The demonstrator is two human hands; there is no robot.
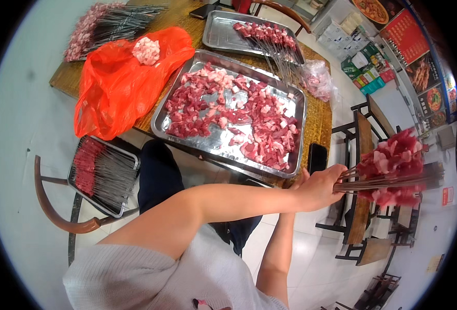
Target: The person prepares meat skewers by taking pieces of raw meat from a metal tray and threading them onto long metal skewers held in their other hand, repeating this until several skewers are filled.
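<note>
My left hand reaches across to the right and is closed around a bundle of thin metal skewers. Red and pale meat pieces are threaded on them, and the bundle points right, beyond the table. My right hand is close behind my left wrist and mostly hidden; whether it grips anything cannot be seen. Before me, a large metal tray holds loose cut red meat and paler, fatty pieces. Behind it, a second metal tray carries several meat skewers, their bare ends over its near rim.
An orange plastic bag with pale cubes lies left on the wooden table. Loaded skewers are behind it. Another skewer tray rests low left by a chair. A phone and clear bag are right.
</note>
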